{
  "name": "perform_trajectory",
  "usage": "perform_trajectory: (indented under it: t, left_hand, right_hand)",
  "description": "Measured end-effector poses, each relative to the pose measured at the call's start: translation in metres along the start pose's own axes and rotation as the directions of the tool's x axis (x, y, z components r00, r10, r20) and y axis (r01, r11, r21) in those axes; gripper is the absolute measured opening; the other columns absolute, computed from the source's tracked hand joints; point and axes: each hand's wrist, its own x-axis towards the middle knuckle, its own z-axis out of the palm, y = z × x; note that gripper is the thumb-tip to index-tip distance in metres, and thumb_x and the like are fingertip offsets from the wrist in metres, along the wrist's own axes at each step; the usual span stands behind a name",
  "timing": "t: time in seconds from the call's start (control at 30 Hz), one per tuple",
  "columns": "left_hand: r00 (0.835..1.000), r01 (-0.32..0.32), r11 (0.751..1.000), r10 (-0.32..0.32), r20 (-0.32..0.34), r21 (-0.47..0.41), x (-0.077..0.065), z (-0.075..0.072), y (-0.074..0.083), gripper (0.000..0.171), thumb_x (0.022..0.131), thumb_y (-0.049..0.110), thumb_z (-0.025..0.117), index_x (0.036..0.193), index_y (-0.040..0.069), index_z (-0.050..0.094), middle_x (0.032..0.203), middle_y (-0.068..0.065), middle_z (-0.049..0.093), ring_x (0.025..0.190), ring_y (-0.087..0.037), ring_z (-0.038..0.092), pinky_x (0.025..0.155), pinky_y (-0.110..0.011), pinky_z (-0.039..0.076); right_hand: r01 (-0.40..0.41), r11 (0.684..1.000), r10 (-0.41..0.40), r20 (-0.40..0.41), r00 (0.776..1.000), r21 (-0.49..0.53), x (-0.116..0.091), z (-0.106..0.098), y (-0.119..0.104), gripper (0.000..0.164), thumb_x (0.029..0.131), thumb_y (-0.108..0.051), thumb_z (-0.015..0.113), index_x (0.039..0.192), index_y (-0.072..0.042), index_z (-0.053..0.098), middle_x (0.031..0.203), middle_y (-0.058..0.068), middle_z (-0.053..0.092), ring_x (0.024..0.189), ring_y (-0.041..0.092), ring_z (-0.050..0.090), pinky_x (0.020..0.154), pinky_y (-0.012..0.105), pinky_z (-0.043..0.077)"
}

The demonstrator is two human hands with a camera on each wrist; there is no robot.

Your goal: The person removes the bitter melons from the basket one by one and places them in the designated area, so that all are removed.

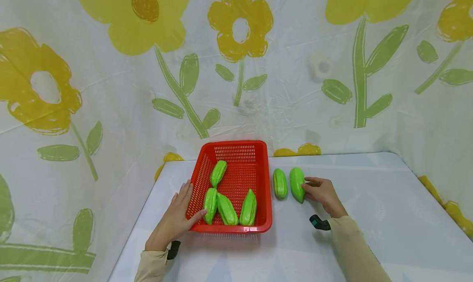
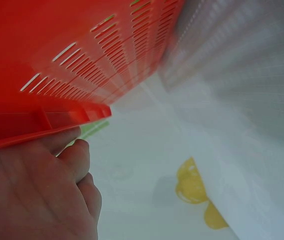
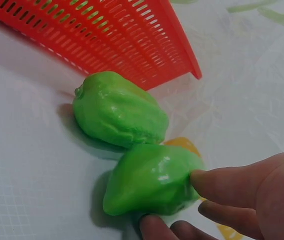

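Note:
Near the front left corner of the red basket [image 1: 269, 191], my left hand [image 1: 177, 216] rests with fingers stretched along its side and thumb over the front rim. In the left wrist view that hand [image 2: 42, 195] lies against the underside of the rim [image 2: 47, 131]. Several green ribbed gourds, one a slim gourd [image 1: 219, 173], lie in the basket. To its right, two more lie side by side. My right hand [image 1: 325, 193] touches the right side of the outer gourd [image 1: 297, 184] with its fingertips. The inner gourd [image 1: 280, 183] sits between that one and the basket.
A pale table [image 1: 369, 191] carries everything. Behind it and at both sides hangs a white curtain [image 1: 288, 89] with printed yellow flowers. Each wrist wears a small black camera, such as the right camera [image 1: 320, 223].

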Motion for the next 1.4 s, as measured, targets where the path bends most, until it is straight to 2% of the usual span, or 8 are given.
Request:
perform_trajectory:
  t: [0.17, 0.43, 0.63, 0.8, 1.2, 1.4]
  left_hand:
    - [1.0, 0.001, 1.0, -0.001, 0.002, 0.001, 0.0, 0.0, 0.0, 0.099, 0.095, 0.057, 0.063, 0.163, -0.003, 0.022, 0.172, -0.021, 0.02, 0.159, -0.044, 0.02, 0.126, -0.067, 0.021]
    - [1.0, -0.002, 1.0, 0.002, 0.0, 0.01, -0.001, -0.001, 0.001, 0.099, 0.096, 0.057, 0.062, 0.163, -0.002, 0.021, 0.173, -0.02, 0.019, 0.159, -0.044, 0.02, 0.126, -0.067, 0.021]
    - [1.0, 0.005, 1.0, -0.005, 0.005, 0.01, -0.001, -0.001, 0.0, 0.099, 0.095, 0.057, 0.062, 0.163, -0.002, 0.021, 0.173, -0.02, 0.019, 0.16, -0.043, 0.019, 0.127, -0.067, 0.021]
    - [1.0, 0.01, 1.0, -0.01, 0.01, 0.01, 0.0, -0.001, 0.0, 0.099, 0.095, 0.058, 0.063, 0.163, -0.002, 0.022, 0.173, -0.02, 0.019, 0.16, -0.042, 0.019, 0.127, -0.066, 0.021]
    - [1.0, -0.001, 1.0, 0.001, 0.002, 0.021, 0.0, -0.001, 0.0, 0.1, 0.095, 0.058, 0.063, 0.163, -0.002, 0.021, 0.173, -0.02, 0.019, 0.16, -0.042, 0.019, 0.126, -0.066, 0.022]
    - [1.0, 0.0, 1.0, 0.0, 0.004, 0.023, 0.0, -0.001, 0.0, 0.101, 0.094, 0.059, 0.063, 0.163, -0.003, 0.022, 0.173, -0.021, 0.02, 0.16, -0.043, 0.02, 0.126, -0.067, 0.022]
  right_hand:
    - [-0.005, 1.0, 0.005, 0.0, 1.0, -0.005, -0.002, 0.0, -0.002, 0.06, 0.102, -0.021, 0.063, 0.153, 0.005, 0.044, 0.147, 0.033, 0.051, 0.11, 0.022, 0.069, 0.088, 0.03, 0.064]
    - [-0.006, 1.0, 0.006, -0.011, 1.0, -0.01, -0.006, -0.003, -0.006, 0.061, 0.103, -0.023, 0.061, 0.154, 0.005, 0.041, 0.15, 0.033, 0.047, 0.129, 0.04, 0.06, 0.098, 0.04, 0.061]
    - [0.029, 0.998, -0.031, -0.029, 0.999, -0.061, -0.008, -0.007, -0.009, 0.063, 0.103, -0.03, 0.061, 0.153, 0.006, 0.043, 0.15, 0.032, 0.047, 0.128, 0.039, 0.059, 0.099, 0.036, 0.06]
    - [0.049, 0.996, -0.053, -0.043, 0.998, -0.074, -0.013, -0.008, -0.018, 0.063, 0.105, -0.031, 0.059, 0.153, 0.005, 0.043, 0.153, 0.031, 0.046, 0.133, 0.04, 0.055, 0.106, 0.042, 0.057]
    - [0.099, 0.994, -0.101, -0.05, 0.994, -0.034, -0.023, -0.001, -0.048, 0.06, 0.106, -0.033, 0.059, 0.154, -0.001, 0.044, 0.156, 0.024, 0.047, 0.137, 0.039, 0.055, 0.113, 0.048, 0.051]
    - [0.14, 0.99, -0.141, -0.037, 0.989, -0.024, -0.03, 0.006, -0.062, 0.057, 0.105, -0.033, 0.06, 0.152, -0.002, 0.048, 0.154, 0.023, 0.05, 0.134, 0.036, 0.057, 0.111, 0.044, 0.053]
